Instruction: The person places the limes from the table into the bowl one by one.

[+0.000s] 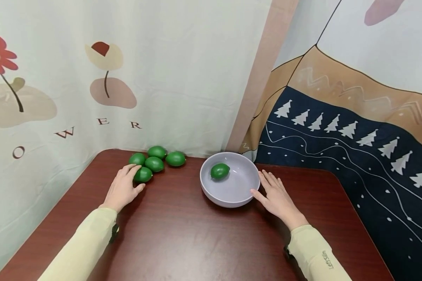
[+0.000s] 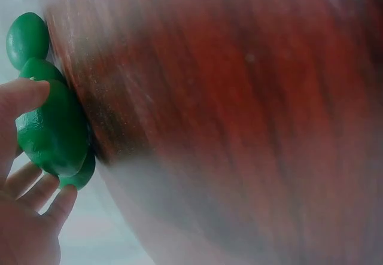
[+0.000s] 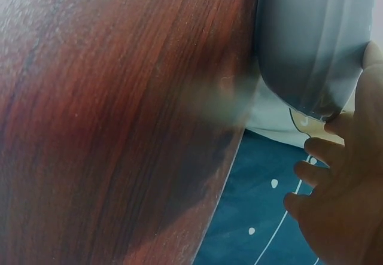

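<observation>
Several green limes (image 1: 154,164) lie in a cluster at the far left of the table. My left hand (image 1: 123,188) is at the nearest lime (image 1: 143,175), its fingers at the left side and its thumb spread apart at the front. In the left wrist view, that lime (image 2: 57,130) shows between the thumb and the loosely bent fingers. A pale lavender bowl (image 1: 232,199) stands upright near the back edge with one lime (image 1: 219,171) inside. My right hand (image 1: 276,197) rests against the bowl's right side, thumb at the rim and fingers extended.
The dark red wooden table (image 1: 183,234) has rounded back corners. Right behind it hangs a pale curtain (image 1: 183,78) with printed flowers and letters. On the right, a dark blue cloth (image 1: 337,156) with white trees hangs beside the table edge.
</observation>
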Demonstrator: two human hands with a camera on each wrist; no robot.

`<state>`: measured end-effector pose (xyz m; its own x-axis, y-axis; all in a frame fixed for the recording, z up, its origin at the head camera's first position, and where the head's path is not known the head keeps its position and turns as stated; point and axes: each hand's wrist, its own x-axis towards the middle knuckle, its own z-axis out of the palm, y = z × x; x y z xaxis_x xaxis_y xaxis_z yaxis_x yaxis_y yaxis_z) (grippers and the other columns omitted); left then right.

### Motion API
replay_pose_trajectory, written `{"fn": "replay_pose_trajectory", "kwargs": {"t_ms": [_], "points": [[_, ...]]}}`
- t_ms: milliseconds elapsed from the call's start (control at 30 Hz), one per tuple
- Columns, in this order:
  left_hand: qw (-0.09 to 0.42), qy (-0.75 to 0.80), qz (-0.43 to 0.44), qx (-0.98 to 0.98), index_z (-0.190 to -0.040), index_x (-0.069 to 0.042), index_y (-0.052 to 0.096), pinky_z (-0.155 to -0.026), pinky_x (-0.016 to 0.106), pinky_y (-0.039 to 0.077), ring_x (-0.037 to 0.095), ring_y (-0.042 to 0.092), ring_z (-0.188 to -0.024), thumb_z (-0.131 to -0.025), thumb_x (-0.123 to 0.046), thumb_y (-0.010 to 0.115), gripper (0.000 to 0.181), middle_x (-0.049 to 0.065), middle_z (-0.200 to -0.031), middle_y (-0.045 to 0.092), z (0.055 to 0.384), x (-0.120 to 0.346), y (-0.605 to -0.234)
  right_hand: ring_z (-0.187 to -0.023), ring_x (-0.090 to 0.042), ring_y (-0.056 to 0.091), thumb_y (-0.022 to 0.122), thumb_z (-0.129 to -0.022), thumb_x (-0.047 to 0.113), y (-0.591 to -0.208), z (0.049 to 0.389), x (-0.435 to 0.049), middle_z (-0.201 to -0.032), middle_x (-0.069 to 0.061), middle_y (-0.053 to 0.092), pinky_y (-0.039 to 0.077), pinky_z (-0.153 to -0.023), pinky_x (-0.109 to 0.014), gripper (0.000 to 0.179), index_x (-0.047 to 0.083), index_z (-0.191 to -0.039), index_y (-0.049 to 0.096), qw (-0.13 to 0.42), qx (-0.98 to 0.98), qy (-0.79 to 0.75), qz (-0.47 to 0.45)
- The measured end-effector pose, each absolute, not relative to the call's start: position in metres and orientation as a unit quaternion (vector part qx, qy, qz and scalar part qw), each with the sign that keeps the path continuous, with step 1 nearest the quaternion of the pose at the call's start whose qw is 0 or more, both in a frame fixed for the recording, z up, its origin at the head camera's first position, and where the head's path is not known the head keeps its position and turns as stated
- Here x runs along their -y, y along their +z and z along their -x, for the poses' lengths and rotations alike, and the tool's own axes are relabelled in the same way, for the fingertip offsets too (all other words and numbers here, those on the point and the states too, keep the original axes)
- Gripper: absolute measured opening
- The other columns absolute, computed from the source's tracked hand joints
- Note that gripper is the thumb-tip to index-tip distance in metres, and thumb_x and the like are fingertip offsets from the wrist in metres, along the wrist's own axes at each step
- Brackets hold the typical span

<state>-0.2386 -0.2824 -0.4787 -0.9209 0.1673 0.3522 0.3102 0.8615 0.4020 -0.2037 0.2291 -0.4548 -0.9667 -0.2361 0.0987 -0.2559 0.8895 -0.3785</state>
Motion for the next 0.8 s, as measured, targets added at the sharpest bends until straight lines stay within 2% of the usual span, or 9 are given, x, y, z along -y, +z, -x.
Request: {"fn": "replay_pose_trajectory", "kwargs": {"t_ms": [367,567,800], "points": [[0.161,-0.202,0.141,0.956,-0.143,0.007,0.053,-0.097,0.068,0.038,0.053,0.044,-0.12,-0.085,-0.007,0.08,0.065,0.031,-0.142,0.049,0.2448,0.2844,-0.4792,-0.155,-0.045,0.02,0.06,-0.102,0.049,-0.4557,0.2046,-0.2286,-0.166,-0.023,0.028,0.012,-0.124,-0.063,0.081,0.003,-0.162,0.031,0.028,0.972,0.196,-0.124],[0.165,-0.191,0.142,0.957,-0.141,0.005,0.055,-0.09,0.064,0.038,0.051,0.045,-0.116,-0.084,-0.008,0.081,0.064,0.03,-0.137,0.052,0.2452,0.2839,-0.4789,-0.156,-0.044,0.018,0.058,-0.102,0.052,-0.4548,0.2042,-0.2288,-0.167,-0.022,0.027,0.011,-0.125,-0.062,0.082,0.004,-0.162,0.03,0.024,0.973,0.197,-0.12],[0.167,-0.179,0.146,0.959,-0.138,0.004,0.057,-0.087,0.063,0.039,0.05,0.046,-0.113,-0.084,-0.009,0.082,0.061,0.029,-0.133,0.054,0.2485,0.2834,-0.4799,-0.155,-0.045,0.019,0.058,-0.102,0.053,-0.4536,0.2029,-0.2283,-0.167,-0.022,0.027,0.012,-0.125,-0.062,0.083,0.003,-0.162,0.03,0.024,0.972,0.199,-0.12]]}}
